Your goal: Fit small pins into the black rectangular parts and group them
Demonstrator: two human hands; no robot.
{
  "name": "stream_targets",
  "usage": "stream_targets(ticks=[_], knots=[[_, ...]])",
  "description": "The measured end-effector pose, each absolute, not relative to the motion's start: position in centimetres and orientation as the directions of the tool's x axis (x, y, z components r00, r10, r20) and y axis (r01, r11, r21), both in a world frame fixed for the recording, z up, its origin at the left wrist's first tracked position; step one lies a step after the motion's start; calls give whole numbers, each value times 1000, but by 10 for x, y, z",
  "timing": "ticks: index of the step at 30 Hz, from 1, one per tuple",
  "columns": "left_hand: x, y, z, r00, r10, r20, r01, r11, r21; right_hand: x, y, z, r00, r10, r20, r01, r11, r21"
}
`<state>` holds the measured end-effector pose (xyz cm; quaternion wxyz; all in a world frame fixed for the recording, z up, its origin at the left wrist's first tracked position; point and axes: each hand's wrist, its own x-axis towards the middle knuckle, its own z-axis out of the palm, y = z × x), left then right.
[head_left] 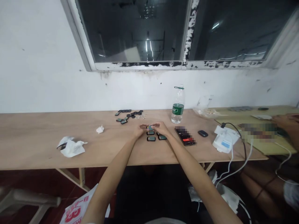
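Observation:
Both my arms reach out over a long wooden table (42, 130). My left hand (140, 129) and my right hand (159, 127) meet with fingers pinched on one small dark rectangular part with a greenish face (150, 127). Just in front of my hands lie three more of these small parts (151, 138) in a loose group on the table. A larger scatter of the same parts (128, 115) lies further back, near the wall.
A plastic water bottle (177, 105) stands right of my hands. A phone (185, 136), a small dark oval object (203, 133) and a white box with cables (224, 141) lie to the right. Crumpled tissues (71, 147) lie left. Another person's hand (287, 123) is at far right.

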<state>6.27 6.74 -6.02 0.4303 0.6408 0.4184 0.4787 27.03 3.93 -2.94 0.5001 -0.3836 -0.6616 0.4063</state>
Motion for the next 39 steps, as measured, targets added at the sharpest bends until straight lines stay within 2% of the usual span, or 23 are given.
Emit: stream_targets(ticks=[4,8,11,14,22,27,30,33,39], knots=[[64,67,-58,250,923,291,111,-326,939,270,42,-34,-197,906,375,161,408,-899],[67,74,-50,296,895,333,188,-396,899,276,47,-37,-196,881,431,271,471,-840],[70,82,-45,309,918,247,307,-342,888,286,50,-39,-187,884,429,370,468,-802],[71,88,-44,302,938,170,428,-292,855,300,53,-41,-89,897,432,453,423,-785],[67,90,-56,360,877,319,524,-473,708,328,60,-55,-131,916,378,704,354,-616],[65,96,-64,344,856,385,535,-516,669,337,63,-67,-115,923,367,676,344,-652],[59,99,-66,234,878,419,536,-475,698,339,62,-72,-46,934,354,647,297,-702],[51,98,-68,141,908,395,529,-406,745,337,60,-75,4,936,353,634,271,-724],[47,93,-68,200,918,342,560,-394,729,334,60,-73,-20,932,362,616,297,-729]])
